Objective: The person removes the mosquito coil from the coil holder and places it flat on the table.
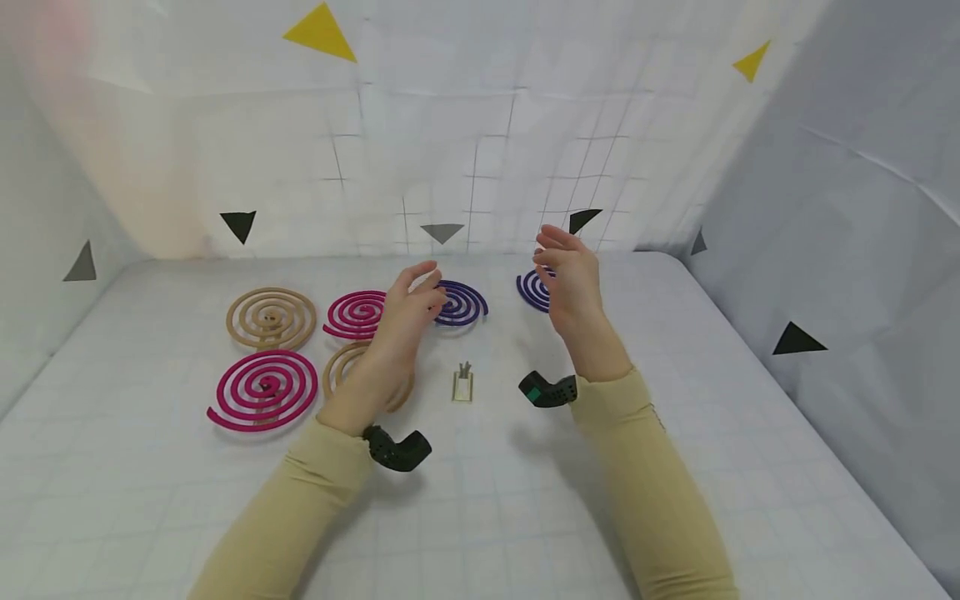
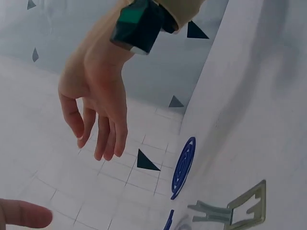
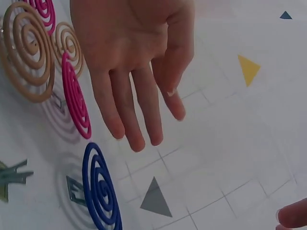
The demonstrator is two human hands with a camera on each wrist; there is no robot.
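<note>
Both hands are raised above the table and hold nothing. My left hand has loosely bent fingers and hangs over a pink mosquito coil and a tan coil, partly covering both. To its right lies a blue coil. My right hand, fingers relaxed, partly hides a second blue coil. Between the hands, nearer the front, a small metal coil stand sits on the table with its prongs bent up. The right wrist view shows a similar stand under the blue coil.
On the left side, another tan coil sits behind a larger-looking pink coil, both raised off the table. White sheet walls with black, grey and yellow triangles enclose the back and sides.
</note>
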